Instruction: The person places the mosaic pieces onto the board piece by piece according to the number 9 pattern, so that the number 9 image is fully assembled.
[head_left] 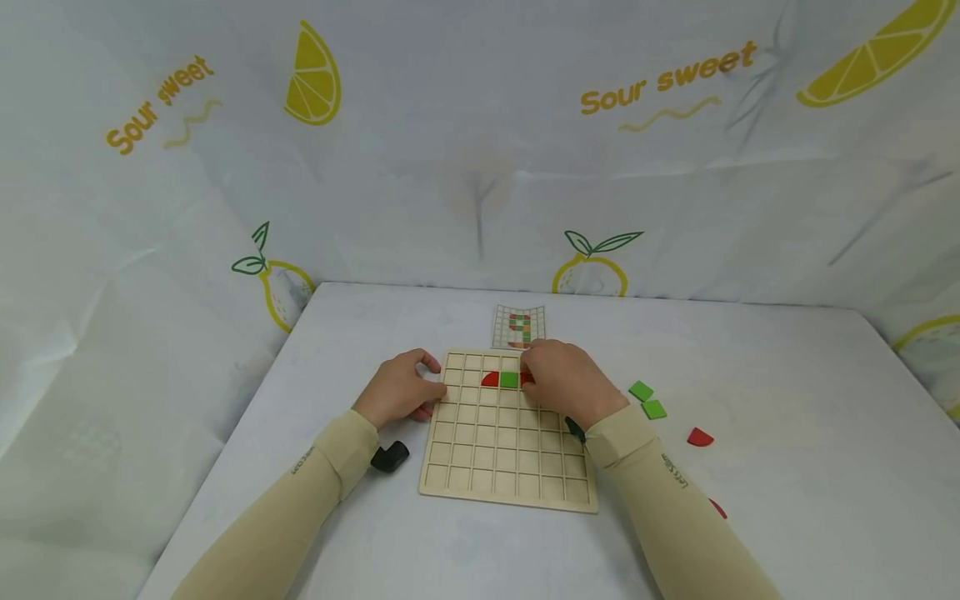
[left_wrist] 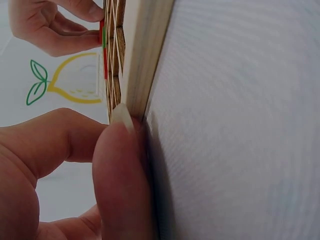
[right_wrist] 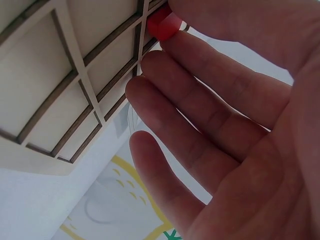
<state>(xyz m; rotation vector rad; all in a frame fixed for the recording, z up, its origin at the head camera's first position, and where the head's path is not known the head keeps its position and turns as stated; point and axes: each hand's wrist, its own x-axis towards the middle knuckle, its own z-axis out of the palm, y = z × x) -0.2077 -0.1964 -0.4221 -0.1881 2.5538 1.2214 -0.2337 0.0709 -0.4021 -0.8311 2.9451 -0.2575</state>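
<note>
My right hand [head_left: 567, 382] pinches a red quarter-circle tile [right_wrist: 166, 25] between thumb and index finger, at the upper part of a wooden grid board [head_left: 483, 458]. Its other fingers are extended beside the board's edge. Left of that tile, a green square tile [head_left: 509, 380] and another red quarter-circle tile [head_left: 491, 380] sit side by side in one row of the grid. My left hand [head_left: 399, 387] is at the board's left edge with fingers loosely bent. In the left wrist view its thumb [left_wrist: 122, 185] touches the board's side.
Behind the board lies a pattern card [head_left: 519, 327] with a coloured grid figure. To the right are two loose green square tiles [head_left: 641, 391], a red quarter-circle tile [head_left: 701, 437] and another red tile [head_left: 717, 507] partly behind my sleeve. A lemon-print cloth [head_left: 420, 150] hangs behind the table.
</note>
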